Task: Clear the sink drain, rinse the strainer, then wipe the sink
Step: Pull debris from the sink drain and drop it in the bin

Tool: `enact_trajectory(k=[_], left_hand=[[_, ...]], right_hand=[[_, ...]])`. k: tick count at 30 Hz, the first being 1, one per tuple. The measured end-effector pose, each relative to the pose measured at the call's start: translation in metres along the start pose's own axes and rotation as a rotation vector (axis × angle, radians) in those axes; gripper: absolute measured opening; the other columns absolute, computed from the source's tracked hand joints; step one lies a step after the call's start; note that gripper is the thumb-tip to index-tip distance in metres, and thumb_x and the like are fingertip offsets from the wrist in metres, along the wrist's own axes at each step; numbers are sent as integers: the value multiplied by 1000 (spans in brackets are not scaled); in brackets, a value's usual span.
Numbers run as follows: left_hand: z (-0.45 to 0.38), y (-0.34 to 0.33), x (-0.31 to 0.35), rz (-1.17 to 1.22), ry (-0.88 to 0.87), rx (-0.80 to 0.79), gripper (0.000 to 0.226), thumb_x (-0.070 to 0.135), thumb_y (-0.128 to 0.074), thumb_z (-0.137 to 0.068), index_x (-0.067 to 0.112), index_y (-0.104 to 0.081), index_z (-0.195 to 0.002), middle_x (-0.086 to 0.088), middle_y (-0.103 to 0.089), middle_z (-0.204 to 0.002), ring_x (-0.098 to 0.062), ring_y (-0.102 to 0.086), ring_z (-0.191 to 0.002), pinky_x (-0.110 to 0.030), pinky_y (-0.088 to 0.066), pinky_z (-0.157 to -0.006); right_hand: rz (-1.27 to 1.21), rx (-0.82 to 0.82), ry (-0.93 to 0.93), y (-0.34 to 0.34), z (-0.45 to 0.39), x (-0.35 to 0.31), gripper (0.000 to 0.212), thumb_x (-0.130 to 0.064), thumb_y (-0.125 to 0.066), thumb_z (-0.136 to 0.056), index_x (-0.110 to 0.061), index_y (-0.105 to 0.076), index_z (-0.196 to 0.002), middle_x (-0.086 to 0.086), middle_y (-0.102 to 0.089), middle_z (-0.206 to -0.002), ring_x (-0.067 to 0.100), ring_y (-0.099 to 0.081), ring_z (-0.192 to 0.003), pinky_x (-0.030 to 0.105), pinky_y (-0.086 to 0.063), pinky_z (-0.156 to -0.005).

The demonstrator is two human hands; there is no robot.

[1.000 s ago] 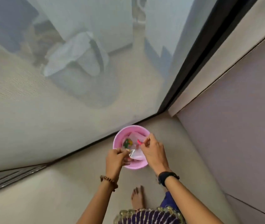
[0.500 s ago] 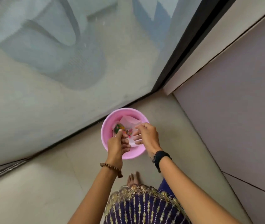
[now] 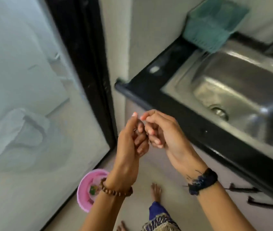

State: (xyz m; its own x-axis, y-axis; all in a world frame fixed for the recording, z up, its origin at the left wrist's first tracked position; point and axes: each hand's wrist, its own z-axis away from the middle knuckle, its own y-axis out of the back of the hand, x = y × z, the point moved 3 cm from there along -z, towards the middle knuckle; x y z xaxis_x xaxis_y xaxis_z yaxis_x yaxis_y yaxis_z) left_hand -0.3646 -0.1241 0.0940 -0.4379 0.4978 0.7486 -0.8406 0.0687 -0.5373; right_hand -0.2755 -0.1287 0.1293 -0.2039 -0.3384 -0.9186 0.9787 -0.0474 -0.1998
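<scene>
Change since earlier: both hands are lifting away from the pink bin [image 3: 84, 189], where they were bunched over its contents a moment ago, and the view is swinging toward the sink [image 3: 232, 90] — the bin is now sitting low on the floor, behind the left wrist.

Left hand [image 3: 130, 144]: fingers are curling in toward the palm, thumb pointing up; a small glint is showing between the two hands, but whether anything is being held I cannot tell.

Right hand [image 3: 162, 130]: fingers are curling narrow, thumb and forefinger nearly meeting, knuckles touching the left hand's fingers; blur is hiding whether it is pinching something.

Strainer: not clearly showing; if it is anywhere in view it is hiding between the curled fingers.

Drain [image 3: 219, 111]: lying at the bottom of the steel basin, well apart from the hands; too blurred to say whether its opening is bare or fitted.

Bin contents: scraps of green and red are showing inside the pink bin, which suggests the drain waste is already dumped.

Cloth [image 3: 214, 22]: a teal cloth is hanging over the back edge of the sink, untouched.

Task meaning: the clearing step is looking finished — rinsing at the sink is likely coming next, with wiping not yet begun.
</scene>
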Motion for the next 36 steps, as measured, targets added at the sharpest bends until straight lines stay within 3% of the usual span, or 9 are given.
enact_trajectory(k=[6, 10, 12, 15, 17, 21, 27, 32, 36], left_hand=[[-81, -150, -2, -661, -48, -269, 36, 28, -44, -94, 19, -54, -61, 7, -46, -39, -6, -40, -33, -17, -32, -35], [-175, -227, -40, -1344, -142, -363, 24, 26, -47, -90, 18, -62, -74, 0, -65, -69, -18, -60, -63, -32, -49, -64], [-222, -258, -71, -1647, -206, -353, 26, 24, -43, -91, 10, -64, -89, -11, -69, -91, -29, -63, -85, -34, -47, -74], [-267, -281, -130, -2017, -238, -438, 26, 14, -40, -93, 4, -62, -102, -17, -67, -106, -33, -62, -97, -37, -48, -76], [-285, -283, -172, -2162, -205, -543, 25, 11, -42, -92, 5, -61, -107, -16, -65, -111, -33, -62, -102, -38, -49, -81], [-312, -274, -225, -2233, -126, -587, 26, 15, -41, -93, 9, -54, -115, -12, -63, -116, -30, -60, -105, -36, -47, -83], [-335, -264, -249, -2254, -116, -558, 22, 18, -42, -94, 13, -55, -111, -8, -64, -112, -27, -62, -100, -34, -46, -80], [-333, -256, -248, -2223, -46, -490, 21, 16, -42, -92, 12, -56, -106, -10, -65, -108, -28, -63, -96, -33, -46, -77], [-327, -259, -232, -2093, 18, -408, 22, 20, -45, -89, 12, -58, -105, -12, -64, -107, -31, -62, -95, -35, -48, -78]], right_hand=[[309, 348, 142, 175, -3, -83, 28, -11, -47, -90, -21, -64, -71, -8, -56, -45, 3, -38, -31, 10, -24, -31], [642, 512, -46, 319, -37, -80, 15, -20, -53, -90, -16, -65, -82, -7, -64, -60, -3, -49, -36, 11, -36, -41], [730, 550, -141, 377, -57, -63, 14, -19, -53, -90, -12, -65, -87, -3, -66, -65, 2, -56, -50, 20, -42, -52], [759, 560, -290, 428, -82, -22, 10, -13, -56, -86, -12, -66, -87, 9, -70, -84, 23, -63, -78, 33, -50, -70], [808, 543, -337, 444, -97, 4, 9, -15, -57, -85, -16, -65, -88, 8, -69, -94, 25, -63, -87, 29, -47, -71], [1086, 452, -343, 453, -124, 47, 21, -18, -44, -92, -13, -59, -106, 11, -68, -104, 31, -63, -94, 33, -47, -74], [1324, 358, -259, 458, -148, 73, 22, -10, -45, -89, -13, -55, -108, 8, -68, -103, 29, -65, -90, 31, -45, -69], [1376, 309, -213, 451, -148, 86, 22, -9, -46, -87, -11, -56, -107, 9, -68, -104, 29, -64, -90, 30, -37, -64], [1285, 410, -179, 451, -138, 74, 18, -14, -50, -86, -12, -60, -101, 8, -69, -99, 28, -65, -86, 27, -37, -63]])
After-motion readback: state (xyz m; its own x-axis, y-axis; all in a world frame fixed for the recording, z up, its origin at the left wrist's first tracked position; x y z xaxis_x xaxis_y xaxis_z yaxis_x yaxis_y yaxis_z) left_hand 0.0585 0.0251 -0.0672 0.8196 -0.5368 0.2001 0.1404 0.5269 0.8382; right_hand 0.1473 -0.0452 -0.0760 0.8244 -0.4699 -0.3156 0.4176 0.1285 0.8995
